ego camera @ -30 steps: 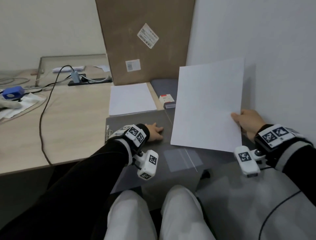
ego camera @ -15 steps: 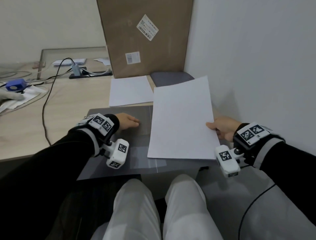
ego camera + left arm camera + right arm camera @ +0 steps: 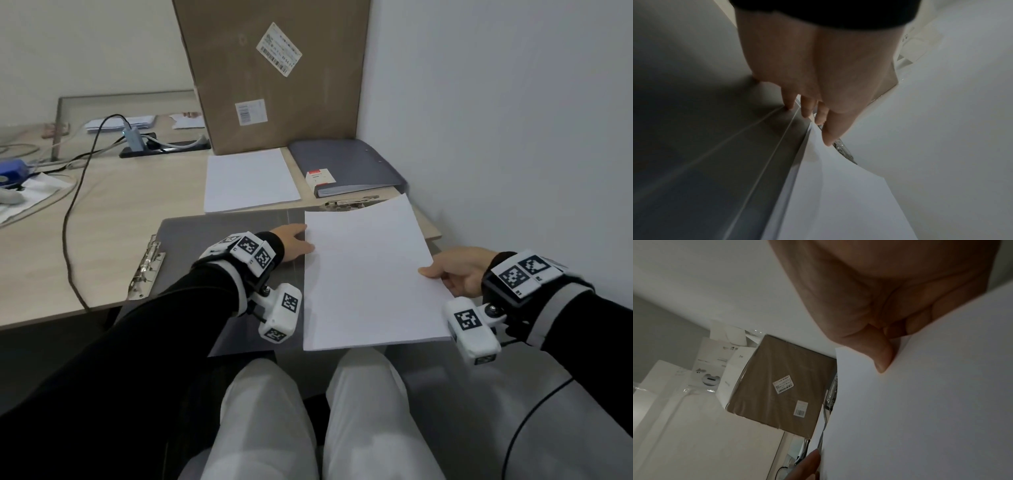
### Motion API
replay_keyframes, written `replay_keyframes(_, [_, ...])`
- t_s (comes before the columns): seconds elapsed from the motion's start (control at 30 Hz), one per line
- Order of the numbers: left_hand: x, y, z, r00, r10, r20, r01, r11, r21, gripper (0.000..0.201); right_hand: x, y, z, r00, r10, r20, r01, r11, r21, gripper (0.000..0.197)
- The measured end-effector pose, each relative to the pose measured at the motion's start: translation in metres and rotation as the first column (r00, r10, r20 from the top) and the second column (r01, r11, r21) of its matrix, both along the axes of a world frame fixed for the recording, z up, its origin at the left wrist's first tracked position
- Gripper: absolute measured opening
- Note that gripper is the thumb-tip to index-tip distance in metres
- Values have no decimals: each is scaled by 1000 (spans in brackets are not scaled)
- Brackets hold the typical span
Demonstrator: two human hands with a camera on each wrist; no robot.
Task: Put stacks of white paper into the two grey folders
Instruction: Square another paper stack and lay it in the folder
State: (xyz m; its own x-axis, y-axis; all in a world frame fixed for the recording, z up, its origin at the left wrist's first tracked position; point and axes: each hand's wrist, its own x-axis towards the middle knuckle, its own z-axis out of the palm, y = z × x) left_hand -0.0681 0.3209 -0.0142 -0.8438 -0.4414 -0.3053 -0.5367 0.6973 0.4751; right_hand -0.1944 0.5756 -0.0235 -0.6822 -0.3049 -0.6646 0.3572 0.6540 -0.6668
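An open grey folder [image 3: 212, 246] lies at the table's near edge, its metal clip [image 3: 147, 270] at the left. My right hand [image 3: 436, 274] pinches the right edge of a stack of white paper [image 3: 370, 274], thumb on top [image 3: 881, 360], and the stack lies almost flat over the folder's right half. My left hand [image 3: 301, 240] rests on the folder with straight fingers [image 3: 807, 112] that touch the paper's left edge [image 3: 818, 146]. A second paper stack [image 3: 248, 180] lies behind the folder. The other grey folder [image 3: 346, 161] lies closed at the back right.
A tall cardboard box [image 3: 274, 75] stands against the back, next to the wall on the right. A small red and white box [image 3: 320, 178] sits on the closed folder. Black cables [image 3: 68, 212] and a power strip [image 3: 164, 147] lie at the left.
The paper stack came down from upright to nearly flat over the open folder. My left hand slid right along the folder to the paper's left edge.
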Motion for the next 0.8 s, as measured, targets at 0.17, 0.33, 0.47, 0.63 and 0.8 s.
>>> replay_keyframes(0.17, [-1,-7,-3,998,-25,49,24,999,21,59,-4,2,-2,1000,-17,25,18,1000,-16,12])
replay_keyframes(0.33, [1,-12,-9,998,-1,70,-2,999,36,78,-7,-1,2,997,-42,70,44,999,-24,15])
replay_keyframes(0.47, [2,-12,-11,997,-4,74,3,1000,25,79,-13,-3,7,998,-46,49,47,999,-17,16])
replay_keyframes(0.63, [4,-10,-8,998,-24,61,23,1000,15,71,-19,-12,11,1000,9,10,-10,999,48,14])
replay_keyframes(0.8, [5,-9,-9,998,-17,63,16,1000,15,73,-22,-24,14,998,54,29,-57,995,78,13])
